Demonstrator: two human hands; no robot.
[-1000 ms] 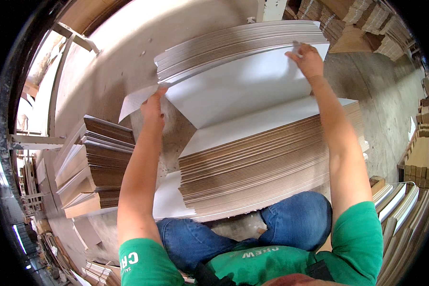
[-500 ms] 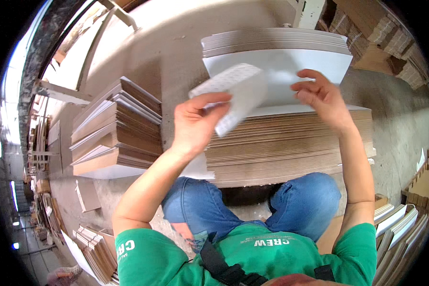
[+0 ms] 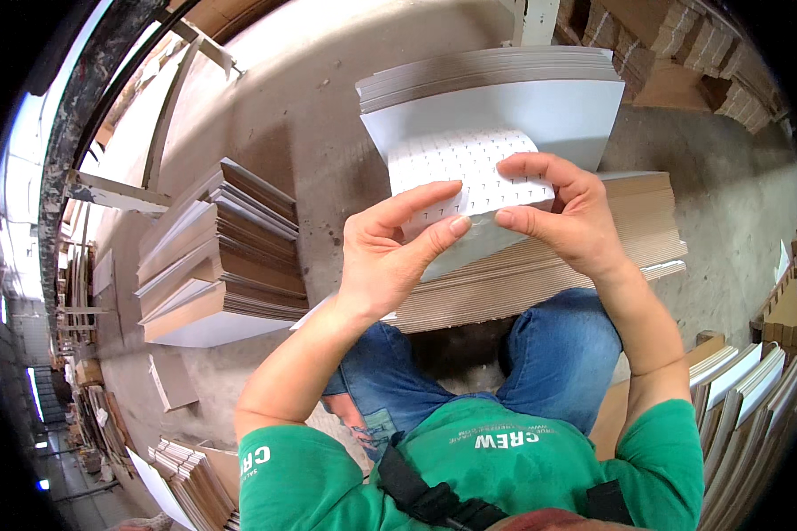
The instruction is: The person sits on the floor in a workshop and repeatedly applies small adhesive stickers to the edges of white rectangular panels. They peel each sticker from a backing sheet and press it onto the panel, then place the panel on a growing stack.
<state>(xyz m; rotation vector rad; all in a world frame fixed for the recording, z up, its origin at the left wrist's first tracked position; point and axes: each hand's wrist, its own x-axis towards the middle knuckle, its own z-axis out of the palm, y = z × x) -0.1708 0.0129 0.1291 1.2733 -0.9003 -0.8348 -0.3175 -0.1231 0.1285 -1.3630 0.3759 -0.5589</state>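
Note:
A white sheet of labels [image 3: 469, 164], covered in rows of small dark marks, is stretched between my two hands above the cardboard. My left hand [image 3: 390, 239] pinches its near left edge between thumb and fingers. On the other side, my right hand [image 3: 571, 208] grips the near right edge the same way. The sheet curves away from me at its far end. Under and behind it lies a stack of folded cardboard [image 3: 478, 296] with brown layered edges. Beyond that leans a row of white-faced cardboard panels [image 3: 558, 115], partly hidden by the sheet.
To the left a bundle of folded white and brown cardboard [image 3: 221, 257] stands on the concrete floor [image 3: 319, 71]. More flat boards [image 3: 744, 398] are stacked at the lower right, others [image 3: 186, 478] at the lower left. A metal frame [image 3: 119, 190] runs along the far left.
My right hand has come in from the right and taken hold of the sheet of labels. The sheet, held by my left hand alone before, is now spread flatter with its marked side facing me.

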